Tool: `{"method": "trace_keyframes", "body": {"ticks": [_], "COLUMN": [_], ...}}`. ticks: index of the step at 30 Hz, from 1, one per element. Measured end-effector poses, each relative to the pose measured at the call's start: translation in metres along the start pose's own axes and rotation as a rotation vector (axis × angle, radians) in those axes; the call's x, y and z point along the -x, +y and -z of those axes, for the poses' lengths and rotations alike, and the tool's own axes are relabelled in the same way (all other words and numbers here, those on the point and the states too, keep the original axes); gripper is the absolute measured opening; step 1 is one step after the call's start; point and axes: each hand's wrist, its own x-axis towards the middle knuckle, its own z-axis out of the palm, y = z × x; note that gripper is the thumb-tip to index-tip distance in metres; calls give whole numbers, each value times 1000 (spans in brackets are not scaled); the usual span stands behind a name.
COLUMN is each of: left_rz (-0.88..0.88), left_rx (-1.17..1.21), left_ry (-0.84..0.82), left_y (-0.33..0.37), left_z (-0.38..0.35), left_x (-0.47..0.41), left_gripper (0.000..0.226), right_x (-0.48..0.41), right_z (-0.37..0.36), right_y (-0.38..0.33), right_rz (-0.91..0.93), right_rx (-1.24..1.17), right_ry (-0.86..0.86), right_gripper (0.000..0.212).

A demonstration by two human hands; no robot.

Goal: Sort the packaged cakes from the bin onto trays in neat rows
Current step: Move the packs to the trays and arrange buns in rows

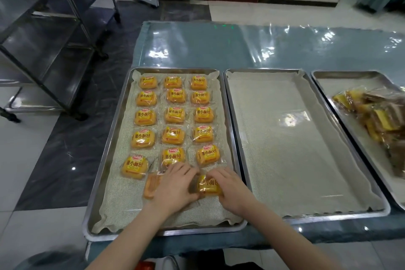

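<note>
Steel rack point(50, 55) beside filled tray point(104, 171)

Far-right tray point(344, 73), beyond the filled tray point(103, 160): cut off by the frame edge. Its packet pile point(381, 116) is blurred, count indeterminable.

Filled tray, near end: left hand point(173, 186) covers most of an orange packet point(150, 186); its grip is unseen. Right hand point(230, 186) curls over the held packet point(208, 185), hiding its right edge.

Wrapper small print illegible.
</note>
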Motion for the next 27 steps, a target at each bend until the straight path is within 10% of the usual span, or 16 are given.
{"method": "trace_keyframes", "body": {"ticks": [21,27], "left_rz": [54,12], "left_rx": [-63,-152], "left_ry": [57,90], "left_y": [-30,-39], "left_z": [6,8], "left_x": [44,66], "left_gripper": [75,71], "right_x": [-10,-20], "right_z": [-15,-25], "right_y": [-16,-53], "right_rz": [52,150], "right_rx": [87,95], "right_ry": [142,-173], "right_gripper": [41,74]}}
